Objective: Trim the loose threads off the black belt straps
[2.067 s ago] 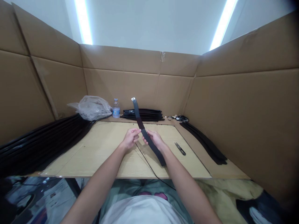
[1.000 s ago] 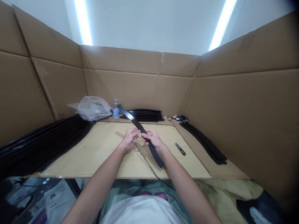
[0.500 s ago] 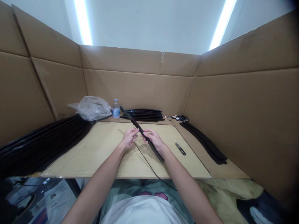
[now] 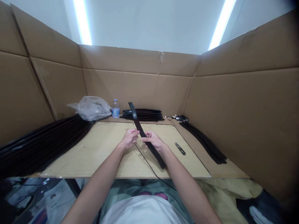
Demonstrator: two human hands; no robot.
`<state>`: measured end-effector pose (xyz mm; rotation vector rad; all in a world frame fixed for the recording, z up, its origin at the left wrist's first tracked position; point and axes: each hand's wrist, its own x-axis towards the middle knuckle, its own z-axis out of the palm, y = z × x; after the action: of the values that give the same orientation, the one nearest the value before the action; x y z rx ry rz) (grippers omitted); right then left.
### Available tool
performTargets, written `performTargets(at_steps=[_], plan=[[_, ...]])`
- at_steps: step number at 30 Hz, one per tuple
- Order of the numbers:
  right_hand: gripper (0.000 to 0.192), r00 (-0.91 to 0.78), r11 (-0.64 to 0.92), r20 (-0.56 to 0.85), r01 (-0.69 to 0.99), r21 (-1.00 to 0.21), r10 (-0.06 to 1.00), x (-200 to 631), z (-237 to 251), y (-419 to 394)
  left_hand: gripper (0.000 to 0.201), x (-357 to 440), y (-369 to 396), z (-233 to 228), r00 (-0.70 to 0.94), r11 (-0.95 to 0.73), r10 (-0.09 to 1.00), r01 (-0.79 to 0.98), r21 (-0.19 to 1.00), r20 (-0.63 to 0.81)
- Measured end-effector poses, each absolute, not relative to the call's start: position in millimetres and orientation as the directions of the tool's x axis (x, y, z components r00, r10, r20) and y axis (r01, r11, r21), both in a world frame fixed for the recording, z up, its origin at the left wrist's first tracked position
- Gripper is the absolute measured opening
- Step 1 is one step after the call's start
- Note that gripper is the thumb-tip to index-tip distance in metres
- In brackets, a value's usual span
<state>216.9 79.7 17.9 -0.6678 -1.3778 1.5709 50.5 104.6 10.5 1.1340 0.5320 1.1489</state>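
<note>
A: Where is the black strip (image 4: 145,136) right now?

B: Lifted off the counter (image 4: 100,149), slanting from a raised far end down to a near end close to the counter's near edge. The left hand (image 4: 129,139) has its fingertips closed on the strip's middle, and the right hand (image 4: 153,141) is wrapped around it just to the right, so each grip is shut on the same strip.

A: How would you handle it well?

B: I'd keep the two hands close together as they are, so the long ends don't whip about, and turn it slowly to see each face. I'd also mind the thin dark cord (image 4: 149,165) running beneath it.

A: Anything close by?

B: Small snips (image 4: 180,148) lie to the right, untouched. Piles of similar strips (image 4: 39,140) sit at the left, with more strips (image 4: 143,114) at the far edge.
</note>
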Motion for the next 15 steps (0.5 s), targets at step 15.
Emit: performTargets(at_steps=[15], plan=[[0.033,-0.453,-0.015,0.165,-0.367,-0.93,0.876,220.9,21.3,80.2,0.034,49.3,108.6,11.8,0.257,-0.064,0.946,-0.451,0.89,0.198]])
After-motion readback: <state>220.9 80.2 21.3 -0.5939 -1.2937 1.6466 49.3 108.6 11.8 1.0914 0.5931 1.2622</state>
